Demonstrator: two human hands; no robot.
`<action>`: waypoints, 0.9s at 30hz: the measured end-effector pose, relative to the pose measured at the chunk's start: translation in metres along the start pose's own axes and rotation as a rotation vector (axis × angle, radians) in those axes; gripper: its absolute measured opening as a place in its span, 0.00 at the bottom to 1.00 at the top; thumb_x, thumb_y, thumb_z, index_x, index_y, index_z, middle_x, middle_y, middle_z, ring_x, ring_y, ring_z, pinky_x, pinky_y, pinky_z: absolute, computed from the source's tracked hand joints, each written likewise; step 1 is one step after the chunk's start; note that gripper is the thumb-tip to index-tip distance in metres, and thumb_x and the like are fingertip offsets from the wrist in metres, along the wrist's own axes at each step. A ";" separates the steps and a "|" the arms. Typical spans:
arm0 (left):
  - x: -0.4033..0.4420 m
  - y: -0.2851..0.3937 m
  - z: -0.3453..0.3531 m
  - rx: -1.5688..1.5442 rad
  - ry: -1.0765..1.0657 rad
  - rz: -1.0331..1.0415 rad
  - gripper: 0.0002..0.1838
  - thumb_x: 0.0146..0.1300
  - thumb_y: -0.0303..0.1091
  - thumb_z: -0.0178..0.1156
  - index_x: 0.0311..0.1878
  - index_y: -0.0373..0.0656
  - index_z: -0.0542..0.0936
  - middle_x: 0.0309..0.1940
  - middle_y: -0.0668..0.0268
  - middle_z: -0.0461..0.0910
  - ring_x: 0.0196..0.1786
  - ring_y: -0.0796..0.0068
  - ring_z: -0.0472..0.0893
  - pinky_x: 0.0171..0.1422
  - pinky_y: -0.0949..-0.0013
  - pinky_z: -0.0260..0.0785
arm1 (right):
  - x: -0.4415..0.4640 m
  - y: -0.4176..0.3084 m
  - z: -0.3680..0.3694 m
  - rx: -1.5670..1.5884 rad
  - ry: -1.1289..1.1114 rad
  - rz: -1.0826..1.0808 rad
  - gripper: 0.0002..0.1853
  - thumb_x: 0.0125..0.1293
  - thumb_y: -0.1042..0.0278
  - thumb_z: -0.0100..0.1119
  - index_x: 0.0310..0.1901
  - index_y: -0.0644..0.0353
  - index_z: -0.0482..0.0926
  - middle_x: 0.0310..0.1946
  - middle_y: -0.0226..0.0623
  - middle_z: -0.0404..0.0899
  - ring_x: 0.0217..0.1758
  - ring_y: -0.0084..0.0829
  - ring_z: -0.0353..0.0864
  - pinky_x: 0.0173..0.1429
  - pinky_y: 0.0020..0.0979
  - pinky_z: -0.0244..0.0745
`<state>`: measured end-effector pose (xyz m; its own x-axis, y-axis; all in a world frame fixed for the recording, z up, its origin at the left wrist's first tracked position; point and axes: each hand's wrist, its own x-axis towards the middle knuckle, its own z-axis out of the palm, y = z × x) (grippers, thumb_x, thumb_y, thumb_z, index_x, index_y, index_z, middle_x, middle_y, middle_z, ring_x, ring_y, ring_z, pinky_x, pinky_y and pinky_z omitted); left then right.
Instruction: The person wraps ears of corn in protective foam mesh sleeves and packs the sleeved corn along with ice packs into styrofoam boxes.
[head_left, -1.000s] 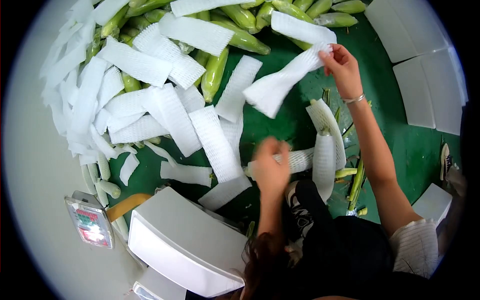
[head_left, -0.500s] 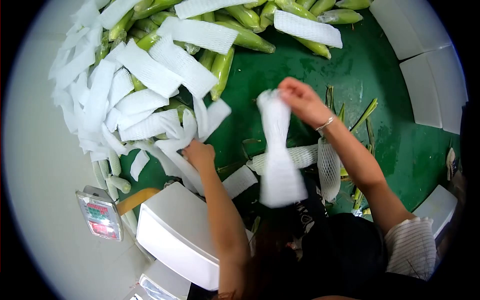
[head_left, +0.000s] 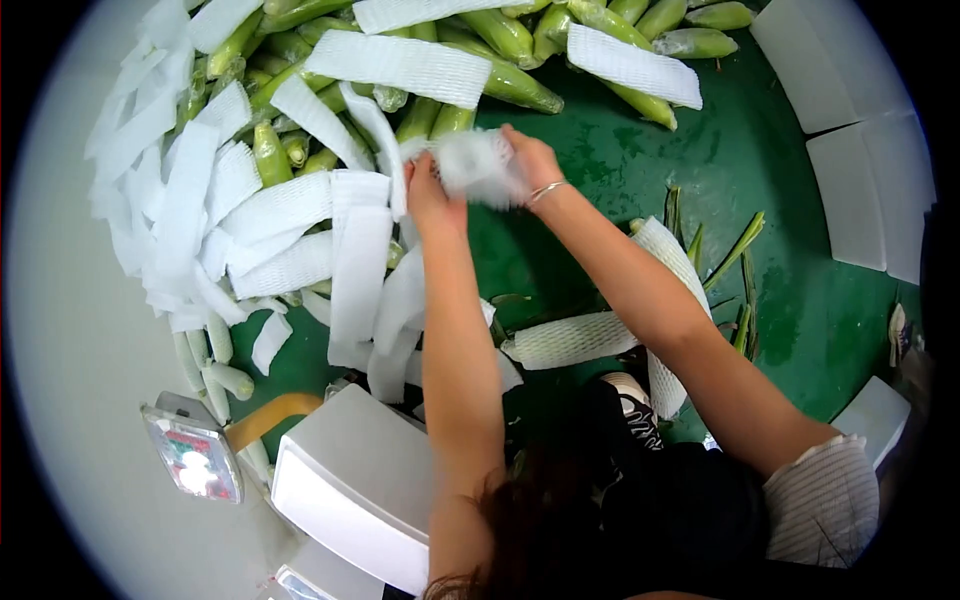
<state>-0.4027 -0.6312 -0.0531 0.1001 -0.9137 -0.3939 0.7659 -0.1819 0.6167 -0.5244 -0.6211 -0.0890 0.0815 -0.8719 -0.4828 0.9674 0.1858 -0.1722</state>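
Note:
My left hand (head_left: 437, 197) is closed on one side of a white foam net sleeve (head_left: 478, 165), which is blurred by motion. My right hand (head_left: 533, 165) grips the sleeve's other side, with its fingers partly hidden by the foam. Just beyond both hands lies a heap of long green vegetables (head_left: 505, 85) in clear film. Flat foam sleeves (head_left: 400, 68) are scattered over that heap. Below my right forearm, a sleeved vegetable (head_left: 570, 340) lies on the green surface (head_left: 590, 250). Another sleeved vegetable (head_left: 672, 250) is partly covered by the forearm.
A scale display (head_left: 195, 455) on a brown post and a white box (head_left: 350, 470) stand at lower left. White boxes (head_left: 850, 190) line the right side. Cut green stalks (head_left: 738, 240) lie right of my forearm. A shoe (head_left: 635, 405) shows below.
My right hand has moved left and up with the foam sleeve. My left hand has risen from the loose sleeves to meet it. Several sleeves on the heap have shifted.

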 end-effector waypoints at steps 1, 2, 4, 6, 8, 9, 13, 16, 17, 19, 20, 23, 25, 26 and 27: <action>0.003 0.005 -0.001 -0.003 0.000 -0.009 0.11 0.61 0.28 0.55 0.46 0.38 0.73 0.41 0.57 0.78 0.41 0.61 0.77 0.50 0.59 0.70 | -0.001 0.011 0.002 -0.167 0.029 -0.003 0.16 0.68 0.59 0.52 0.39 0.69 0.73 0.36 0.41 0.79 0.37 0.34 0.80 0.42 0.35 0.77; 0.006 0.011 -0.001 0.767 0.055 0.300 0.12 0.61 0.32 0.55 0.46 0.37 0.73 0.39 0.53 0.78 0.40 0.59 0.77 0.47 0.58 0.70 | -0.005 0.025 0.004 -0.335 0.055 -0.005 0.18 0.65 0.57 0.57 0.40 0.69 0.74 0.36 0.40 0.80 0.37 0.33 0.80 0.41 0.34 0.77; 0.023 0.013 -0.028 1.696 0.134 0.586 0.18 0.61 0.39 0.55 0.49 0.36 0.72 0.37 0.48 0.77 0.38 0.55 0.77 0.46 0.56 0.68 | -0.019 0.049 0.008 -0.634 0.090 -0.037 0.22 0.61 0.57 0.63 0.43 0.72 0.75 0.36 0.39 0.81 0.36 0.31 0.80 0.39 0.32 0.76; 0.036 0.012 -0.065 1.908 -0.117 1.042 0.17 0.64 0.42 0.52 0.45 0.36 0.77 0.37 0.48 0.78 0.40 0.50 0.77 0.47 0.54 0.67 | -0.044 0.055 0.033 -0.780 0.236 -0.195 0.23 0.59 0.58 0.65 0.44 0.73 0.76 0.37 0.40 0.82 0.34 0.27 0.80 0.37 0.29 0.74; 0.024 0.012 -0.075 1.909 -0.287 0.898 0.18 0.66 0.43 0.51 0.44 0.36 0.79 0.39 0.47 0.78 0.42 0.48 0.76 0.51 0.53 0.65 | -0.033 0.064 0.009 -0.620 0.188 -0.171 0.21 0.58 0.56 0.65 0.41 0.71 0.78 0.36 0.38 0.82 0.33 0.28 0.79 0.38 0.29 0.74; 0.016 0.010 -0.068 1.824 -0.345 0.609 0.18 0.66 0.43 0.51 0.44 0.36 0.79 0.40 0.46 0.78 0.44 0.48 0.75 0.54 0.53 0.63 | -0.034 0.066 -0.003 -0.792 0.158 -0.313 0.21 0.59 0.55 0.64 0.41 0.69 0.79 0.33 0.37 0.83 0.32 0.27 0.79 0.36 0.30 0.73; -0.066 -0.016 -0.011 0.770 -0.036 -0.004 0.15 0.66 0.36 0.53 0.47 0.33 0.77 0.40 0.56 0.80 0.42 0.66 0.79 0.47 0.68 0.69 | -0.114 0.011 0.020 -1.416 0.231 -0.562 0.22 0.59 0.53 0.59 0.29 0.71 0.78 0.23 0.53 0.78 0.26 0.47 0.79 0.32 0.37 0.73; -0.129 -0.021 0.014 0.579 0.014 -0.211 0.14 0.66 0.34 0.53 0.43 0.30 0.78 0.38 0.61 0.80 0.37 0.74 0.79 0.39 0.74 0.71 | -0.168 -0.037 0.042 -1.533 0.155 -0.487 0.23 0.59 0.51 0.58 0.28 0.70 0.78 0.20 0.53 0.76 0.24 0.49 0.79 0.31 0.39 0.72; -0.152 -0.011 0.036 0.272 0.030 -0.240 0.14 0.66 0.34 0.52 0.42 0.29 0.78 0.37 0.62 0.80 0.37 0.74 0.79 0.39 0.74 0.71 | -0.187 -0.049 0.056 -1.571 0.133 -0.516 0.22 0.58 0.51 0.58 0.28 0.69 0.78 0.20 0.53 0.76 0.24 0.48 0.79 0.30 0.39 0.72; -0.170 -0.001 0.062 0.485 0.013 -0.228 0.15 0.64 0.33 0.49 0.39 0.29 0.79 0.34 0.62 0.80 0.35 0.75 0.79 0.40 0.75 0.70 | -0.188 -0.074 0.068 -1.693 0.103 -0.415 0.21 0.58 0.52 0.58 0.27 0.68 0.78 0.22 0.53 0.77 0.24 0.47 0.79 0.31 0.38 0.72; -0.157 -0.004 0.070 0.334 0.044 -0.280 0.15 0.63 0.33 0.48 0.39 0.29 0.79 0.33 0.62 0.80 0.33 0.75 0.78 0.39 0.75 0.70 | -0.175 -0.088 0.075 -1.740 0.090 -0.406 0.20 0.58 0.54 0.57 0.27 0.69 0.78 0.23 0.52 0.78 0.25 0.47 0.79 0.32 0.38 0.72; -0.106 0.003 0.104 0.556 -0.066 -0.159 0.15 0.60 0.36 0.53 0.31 0.30 0.78 0.28 0.64 0.78 0.28 0.75 0.75 0.31 0.71 0.66 | -0.110 -0.119 0.072 -1.655 -0.079 -0.586 0.19 0.58 0.56 0.57 0.26 0.68 0.78 0.24 0.48 0.80 0.25 0.43 0.79 0.32 0.34 0.72; -0.064 0.002 0.109 0.494 -0.064 -0.275 0.13 0.57 0.33 0.56 0.32 0.29 0.78 0.29 0.63 0.78 0.29 0.73 0.76 0.31 0.68 0.68 | -0.092 -0.129 0.076 -1.848 -0.155 -0.718 0.18 0.58 0.56 0.57 0.27 0.67 0.79 0.24 0.47 0.80 0.27 0.41 0.79 0.33 0.33 0.73; -0.050 -0.001 0.108 0.548 -0.064 -0.296 0.12 0.56 0.32 0.58 0.33 0.29 0.77 0.31 0.62 0.78 0.31 0.73 0.77 0.31 0.67 0.69 | -0.084 -0.133 0.077 -1.939 -0.187 -0.794 0.18 0.59 0.57 0.56 0.28 0.67 0.80 0.25 0.47 0.80 0.27 0.40 0.80 0.33 0.33 0.74; -0.042 -0.010 0.101 0.428 -0.113 -0.286 0.11 0.55 0.31 0.59 0.33 0.29 0.78 0.31 0.62 0.78 0.30 0.73 0.77 0.31 0.66 0.69 | -0.061 -0.135 0.065 -1.896 -0.050 -0.547 0.18 0.58 0.56 0.56 0.29 0.68 0.80 0.27 0.50 0.80 0.31 0.42 0.81 0.36 0.35 0.75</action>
<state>-0.4792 -0.6273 0.0263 -0.1623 -0.8350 -0.5258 0.4220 -0.5404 0.7279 -0.6444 -0.6227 0.0194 -0.0465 -0.9974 -0.0544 -0.5648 0.0712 -0.8222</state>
